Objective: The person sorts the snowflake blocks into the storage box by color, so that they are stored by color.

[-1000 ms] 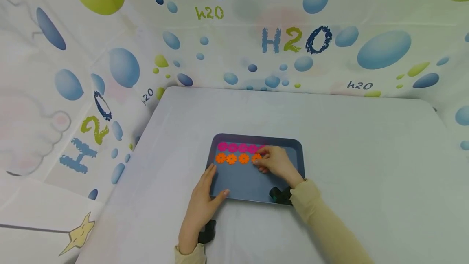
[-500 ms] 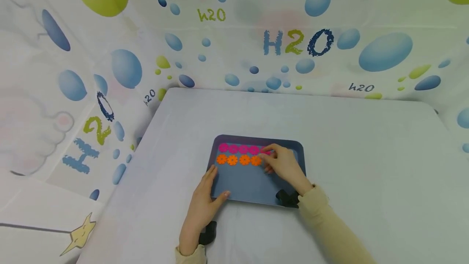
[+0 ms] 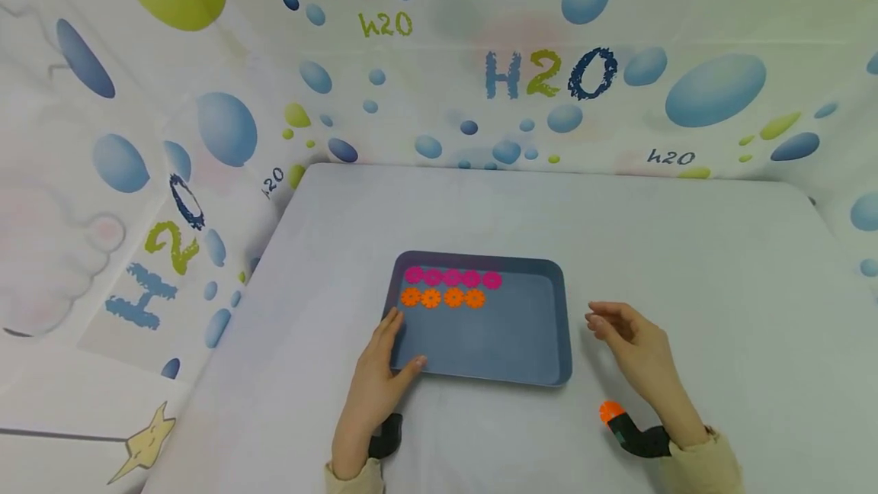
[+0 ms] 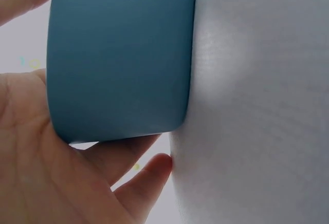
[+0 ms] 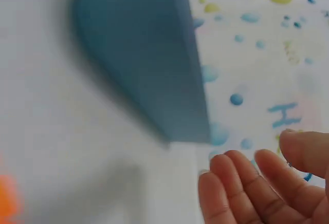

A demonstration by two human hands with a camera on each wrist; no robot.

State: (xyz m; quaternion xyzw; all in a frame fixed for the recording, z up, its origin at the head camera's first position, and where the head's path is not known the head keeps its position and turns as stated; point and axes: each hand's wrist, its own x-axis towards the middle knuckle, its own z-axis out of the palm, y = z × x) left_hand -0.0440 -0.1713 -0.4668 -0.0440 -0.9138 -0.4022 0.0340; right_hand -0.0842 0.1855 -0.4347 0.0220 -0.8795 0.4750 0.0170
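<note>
My left hand (image 3: 377,372) rests at the near left corner of a blue-grey tray (image 3: 480,341), fingers along its left rim and thumb over the front rim. The left wrist view has this hand against the tray's outer wall (image 4: 123,59). Inside, along the far side, lie a row of pink flower-shaped discs (image 3: 452,277) and a row of orange flower-shaped discs (image 3: 454,297) below it. Right of the tray, my right hand (image 3: 638,349) is held over the table, fingers loosely bent and holding nothing, palm side visible in the right wrist view.
Another orange disc (image 3: 610,411) shows on the white table (image 3: 686,265) beside the black right wrist camera (image 3: 638,437). A second black wrist camera (image 3: 386,435) sits at the left wrist. A patterned cloth (image 3: 439,59) hangs behind the table.
My right hand has left the orange row and moved right, off the tray to the table beside it. The row's discs are now fully uncovered. My left hand stays at the tray's corner.
</note>
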